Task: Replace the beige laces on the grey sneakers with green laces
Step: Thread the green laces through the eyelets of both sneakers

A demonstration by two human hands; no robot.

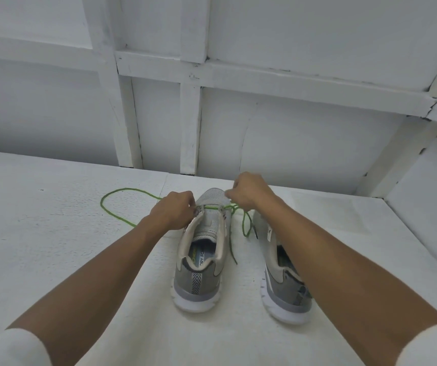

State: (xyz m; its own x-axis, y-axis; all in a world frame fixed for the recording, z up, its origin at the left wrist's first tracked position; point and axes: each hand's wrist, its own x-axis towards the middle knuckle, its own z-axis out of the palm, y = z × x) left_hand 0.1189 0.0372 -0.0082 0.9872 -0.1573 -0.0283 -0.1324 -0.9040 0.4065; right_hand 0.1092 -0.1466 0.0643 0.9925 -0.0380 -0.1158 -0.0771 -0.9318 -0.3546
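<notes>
White cloth sleeves (14,347) sit at both bottom corners, bare forearms reaching forward over a white textured table surface (53,260). Far edge of the surface runs just beyond the toe of the shoes, and a white panelled wall (291,128) drops behind it. A raised white ledge (423,207) borders the right side. Open surface lies to the left and in front of the heels. One grey mesh sneaker with a white sole (199,273) stands centre, heel toward the camera, tongue exposed, eyelet flaps spread. A second grey sneaker (283,286) stands just beside it on the right, partly hidden by the right forearm. A green lace (111,215) crosses the lowest eyelets of the centre sneaker as one straight bar. Its left part loops out over the surface, and its right part hangs in a loop between the shoes. Left hand (175,210), fingers curled, pinches the lace at the left eyelet flap. Right hand (249,191), fingers curled, pinches the lace above the toe.
</notes>
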